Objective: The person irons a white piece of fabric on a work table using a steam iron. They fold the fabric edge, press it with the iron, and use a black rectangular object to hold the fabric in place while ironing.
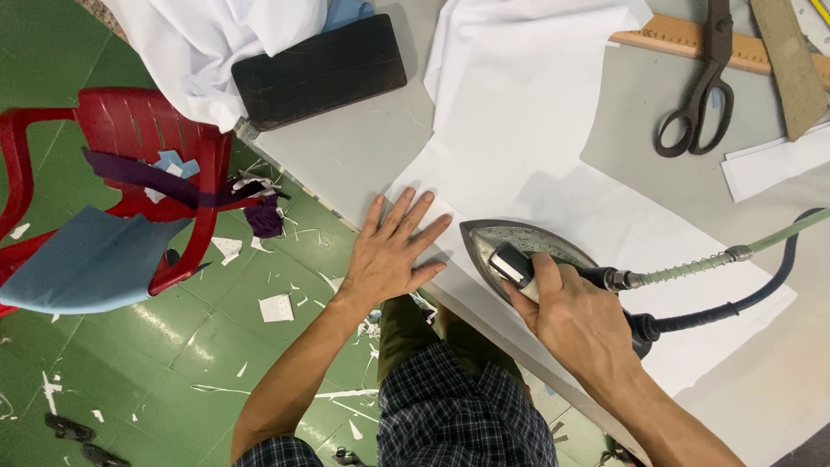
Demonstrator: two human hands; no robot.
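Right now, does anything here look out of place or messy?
Yes. Paper and cloth scraps litter the green floor, and more scraps lie on the red chair. On the table, the hands, iron and white cloth look orderly.

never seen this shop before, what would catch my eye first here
A right hand grips a metal iron on white fabric at the table's near edge, the left hand flat beside it. Big dark scissors lie top right; a red plastic chair stands left on green floor.

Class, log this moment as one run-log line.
left hand: flat on white fabric | right hand: grips iron on fabric | scissors: idle on table
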